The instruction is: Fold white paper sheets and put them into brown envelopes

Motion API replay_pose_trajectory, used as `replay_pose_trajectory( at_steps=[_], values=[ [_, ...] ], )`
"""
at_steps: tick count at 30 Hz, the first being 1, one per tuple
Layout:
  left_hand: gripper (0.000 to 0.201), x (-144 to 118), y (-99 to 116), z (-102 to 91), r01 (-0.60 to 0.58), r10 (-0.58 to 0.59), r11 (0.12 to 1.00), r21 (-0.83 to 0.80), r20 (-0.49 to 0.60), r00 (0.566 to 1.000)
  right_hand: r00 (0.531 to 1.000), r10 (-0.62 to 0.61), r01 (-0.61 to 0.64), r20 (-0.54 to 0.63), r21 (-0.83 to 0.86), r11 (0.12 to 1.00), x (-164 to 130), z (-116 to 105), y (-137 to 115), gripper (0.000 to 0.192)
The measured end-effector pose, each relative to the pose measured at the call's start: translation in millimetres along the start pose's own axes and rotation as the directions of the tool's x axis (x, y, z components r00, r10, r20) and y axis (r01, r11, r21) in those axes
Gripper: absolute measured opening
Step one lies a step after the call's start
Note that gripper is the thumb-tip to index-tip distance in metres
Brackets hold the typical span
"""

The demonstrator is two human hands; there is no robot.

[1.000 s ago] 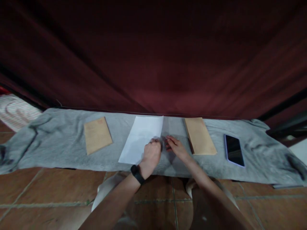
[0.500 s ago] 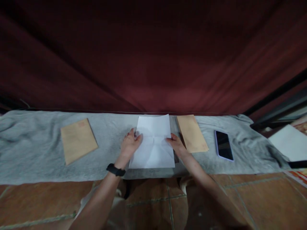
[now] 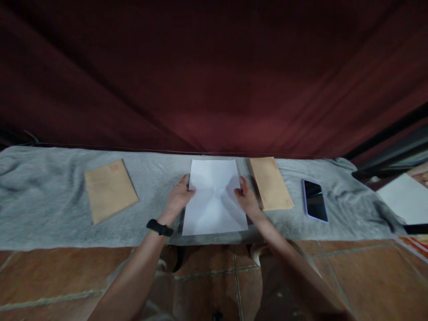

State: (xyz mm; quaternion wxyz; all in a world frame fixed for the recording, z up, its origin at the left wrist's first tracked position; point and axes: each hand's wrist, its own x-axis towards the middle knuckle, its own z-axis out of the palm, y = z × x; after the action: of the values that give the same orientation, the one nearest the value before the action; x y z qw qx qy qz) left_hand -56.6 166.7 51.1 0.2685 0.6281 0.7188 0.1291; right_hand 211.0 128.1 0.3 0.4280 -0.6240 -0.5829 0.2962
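Observation:
A white sheet of paper (image 3: 216, 203) with faint crease lines is held out in front of me, over the middle of the grey cloth. My left hand (image 3: 179, 195) grips its left edge, thumb on top and fingers behind. At the right edge, my right hand (image 3: 246, 198) holds it the same way, thumb on the paper. Right of that hand lies a stack of brown envelopes (image 3: 271, 185). Farther left on the cloth rests another brown envelope (image 3: 110, 189) with a small red mark in its upper corner.
The grey cloth (image 3: 56, 200) covers a long narrow surface before a dark red curtain (image 3: 214, 89). A phone (image 3: 315, 200) in a lilac case lies on the right. A white board-like object (image 3: 404, 198) stands at the far right. Brown floor tiles (image 3: 214, 294) show below.
The sheet looks flatter, its creases fainter and its far edge lower. Both hands still hold its sides. The whole view has shifted slightly.

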Motion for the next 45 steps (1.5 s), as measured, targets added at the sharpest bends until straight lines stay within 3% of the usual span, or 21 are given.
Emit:
replay_pose_trajectory(
  at_steps=[3, 7, 9, 11, 13, 16, 22, 26, 28, 30, 32, 34, 39, 43, 45],
  values=[
    [0.064, -10.2, 1.9, -3.3, -0.005, 0.010, 0.995, 0.103, -0.048, 0.999, 0.982, -0.187, 0.171, -0.023, -0.314, 0.934, -6.8, -3.2, -6.9, 0.054],
    [0.063, -24.9, 18.2, 6.9, -0.008, 0.079, 0.966, 0.259, -0.265, 0.961, 0.922, -0.358, 0.385, 0.145, -0.414, 0.825, -17.5, 3.7, -20.7, 0.050],
    [0.062, -29.2, 28.3, 21.4, -0.129, 0.235, 0.938, 0.322, -0.317, 0.919, 0.896, -0.374, 0.443, 0.239, -0.432, 0.786, -23.5, 13.6, -25.2, 0.051],
    [0.057, -31.2, 36.3, 39.5, -0.311, 0.397, 0.886, 0.345, -0.214, 0.893, 0.878, -0.354, 0.472, 0.322, -0.463, 0.750, -29.4, 24.2, -26.7, 0.051],
    [0.055, -31.6, 40.8, 56.3, -0.395, 0.445, 0.852, 0.345, -0.077, 0.892, 0.867, -0.325, 0.487, 0.378, -0.504, 0.713, -34.0, 31.7, -25.3, 0.050],
    [0.057, -31.6, 40.3, 70.5, -0.374, 0.399, 0.847, 0.378, 0.015, 0.917, 0.868, -0.301, 0.487, 0.395, -0.562, 0.668, -36.2, 32.4, -19.7, 0.051],
    [0.067, -24.3, 15.1, 57.3, -0.231, 0.304, 0.884, 0.406, -0.124, 0.944, 0.933, -0.269, 0.361, 0.241, -0.648, 0.670, -29.6, 13.4, -4.6, 0.059],
    [0.067, -2.2, -7.3, 37.1, -0.201, 0.250, 0.956, 0.215, -0.231, 0.940, 0.970, -0.216, 0.234, 0.108, -0.649, 0.724, -18.2, 5.9, 3.7, 0.059],
    [0.065, 11.2, -11.5, 30.2, -0.180, 0.182, 0.983, 0.031, -0.259, 0.949, 0.981, -0.191, 0.178, 0.046, -0.616, 0.767, -8.3, 4.1, 6.0, 0.057],
    [0.061, 22.0, -9.4, 27.0, -0.086, 0.032, 0.972, -0.217, -0.242, 0.970, 0.988, -0.156, 0.126, -0.007, -0.552, 0.824, 3.2, 2.8, 7.9, 0.054],
    [0.058, 27.4, -3.3, 26.4, 0.018, -0.110, 0.893, -0.450, -0.179, 0.978, 0.994, -0.103, 0.070, -0.048, -0.457, 0.887, 13.8, 2.1, 10.4, 0.053],
    [0.055, 26.6, 3.5, 25.2, 0.058, -0.165, 0.801, -0.596, -0.127, 0.978, 0.996, -0.032, 0.002, -0.082, -0.340, 0.940, 21.5, 1.7, 14.0, 0.049],
    [0.046, 9.1, 12.9, 5.6, 0.057, -0.084, 0.530, -0.846, 0.014, 0.996, 0.987, 0.153, -0.154, -0.047, -0.012, 0.988, 28.0, -4.5, 18.5, 0.041],
    [0.046, -1.2, 19.9, -19.5, 0.104, 0.052, 0.406, -0.908, 0.137, 0.989, 0.958, 0.279, -0.285, 0.063, 0.291, 0.913, 26.8, -18.0, 2.7, 0.041],
    [0.046, -3.0, 25.7, -30.1, 0.052, 0.101, 0.374, -0.926, 0.096, 0.990, 0.956, 0.261, -0.294, 0.135, 0.427, 0.855, 27.5, -26.3, -12.0, 0.041]
  ],
)
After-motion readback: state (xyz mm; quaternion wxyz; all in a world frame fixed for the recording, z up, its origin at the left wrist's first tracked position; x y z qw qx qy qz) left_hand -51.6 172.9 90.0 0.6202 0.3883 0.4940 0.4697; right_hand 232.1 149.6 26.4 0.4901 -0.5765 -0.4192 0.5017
